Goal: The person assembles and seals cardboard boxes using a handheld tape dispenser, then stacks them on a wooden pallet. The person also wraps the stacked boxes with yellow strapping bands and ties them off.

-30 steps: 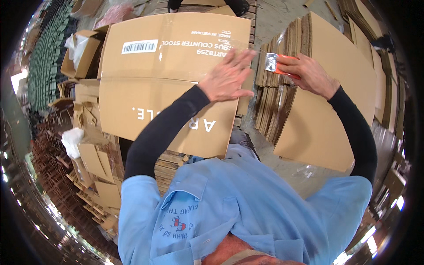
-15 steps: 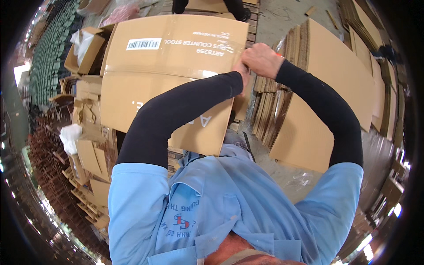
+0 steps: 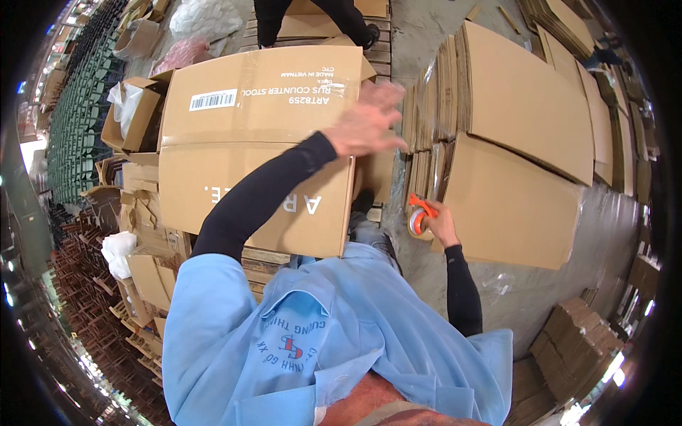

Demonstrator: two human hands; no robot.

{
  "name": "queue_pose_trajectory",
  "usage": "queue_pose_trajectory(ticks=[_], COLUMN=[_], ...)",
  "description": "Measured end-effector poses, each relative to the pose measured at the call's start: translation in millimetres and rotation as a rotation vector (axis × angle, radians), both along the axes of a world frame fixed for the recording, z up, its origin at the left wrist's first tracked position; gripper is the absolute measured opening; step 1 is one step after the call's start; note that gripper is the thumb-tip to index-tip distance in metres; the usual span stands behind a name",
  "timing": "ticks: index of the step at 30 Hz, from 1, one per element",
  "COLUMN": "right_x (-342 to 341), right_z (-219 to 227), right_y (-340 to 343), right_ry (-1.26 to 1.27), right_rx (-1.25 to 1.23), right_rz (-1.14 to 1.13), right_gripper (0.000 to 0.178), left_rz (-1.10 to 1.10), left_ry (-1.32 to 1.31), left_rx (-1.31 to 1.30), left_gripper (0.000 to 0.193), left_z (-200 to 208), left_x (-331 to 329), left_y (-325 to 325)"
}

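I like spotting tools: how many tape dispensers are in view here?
1: the orange tape dispenser, in the right hand, to the right of the big box. Others may be hidden.

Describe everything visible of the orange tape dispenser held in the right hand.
The orange, plastic-looking tape dispenser carries a round, pale-rimmed tape roll with an orange centre. The bare right hand grips it, hiding part of it. It is held to the right of the large brown cardboard box, apart from it, near the stacked flat brown cardboard; contact with that stack cannot be told.
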State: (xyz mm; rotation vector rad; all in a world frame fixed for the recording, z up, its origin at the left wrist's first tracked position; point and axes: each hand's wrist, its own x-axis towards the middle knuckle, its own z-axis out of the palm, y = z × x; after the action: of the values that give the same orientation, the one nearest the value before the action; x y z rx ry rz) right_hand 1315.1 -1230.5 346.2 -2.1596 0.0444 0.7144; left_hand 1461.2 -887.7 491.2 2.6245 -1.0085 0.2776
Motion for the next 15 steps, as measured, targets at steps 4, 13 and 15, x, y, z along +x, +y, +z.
queue_pose_trajectory(ticks=[4,13,15], right_x=[-56.3,-5.7,9.3], right_z=[48.1,225.4,259.4], right_y=[4.7,103.2,138.1], right_ry=[-0.073,-0.694,-0.769], right_rx=[-0.112,-0.013,0.021], right_rz=[-0.143,0.478,0.609], right_gripper=[0.049,0.042,0.037], left_rz=[0.480,0.890,0.889], left_ry=[0.028,0.036,0.028], left_rx=[0.192,0.059,-0.037], left_gripper=[0.069,0.072,0.064], left_z=[-29.9,-43.2,-41.8], left_x=[-8.3,-37.7,-61.4], left_y=[109.1,173.6,184.7])
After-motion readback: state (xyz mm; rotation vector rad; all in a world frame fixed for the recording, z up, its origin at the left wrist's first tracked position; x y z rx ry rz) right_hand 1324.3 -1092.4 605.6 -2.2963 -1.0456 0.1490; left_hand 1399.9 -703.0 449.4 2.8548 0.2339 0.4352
